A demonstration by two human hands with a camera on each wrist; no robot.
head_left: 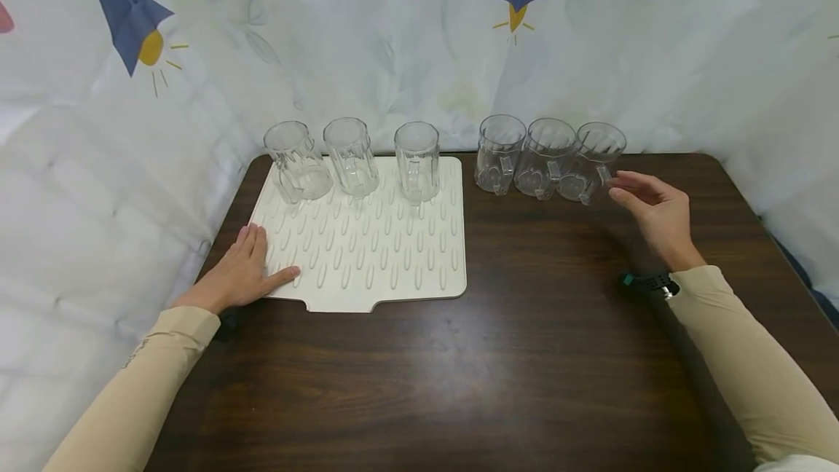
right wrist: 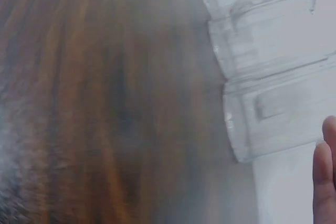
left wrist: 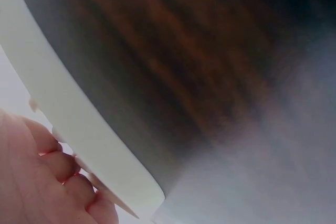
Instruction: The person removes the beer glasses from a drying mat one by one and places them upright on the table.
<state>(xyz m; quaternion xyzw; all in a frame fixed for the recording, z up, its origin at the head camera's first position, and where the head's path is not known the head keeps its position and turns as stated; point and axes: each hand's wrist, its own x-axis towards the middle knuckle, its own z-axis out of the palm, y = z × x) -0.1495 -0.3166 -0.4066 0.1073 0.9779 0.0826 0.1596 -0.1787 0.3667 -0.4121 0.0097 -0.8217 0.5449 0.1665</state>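
In the head view, my left hand (head_left: 239,272) rests flat on the left edge of the white ribbed mat (head_left: 354,261), thumb spread over its surface. The left wrist view shows curved fingers (left wrist: 79,184) beside the white rim (left wrist: 89,114). Three clear glass mugs (head_left: 419,162) stand along the mat's back. Right of the mat, three more mugs (head_left: 501,155) stand close together on the table, handles toward me. My right hand (head_left: 662,221) is beside the rightmost mug (head_left: 590,162), fingertips near its handle; contact is unclear. The right wrist view shows fingers (right wrist: 323,166) near a mug (right wrist: 278,114).
The dark wooden table (head_left: 524,355) extends in front of the mat and mugs. A white patterned cloth (head_left: 406,49) hangs behind the table and along both sides. A dark band (head_left: 652,282) is at my right wrist.
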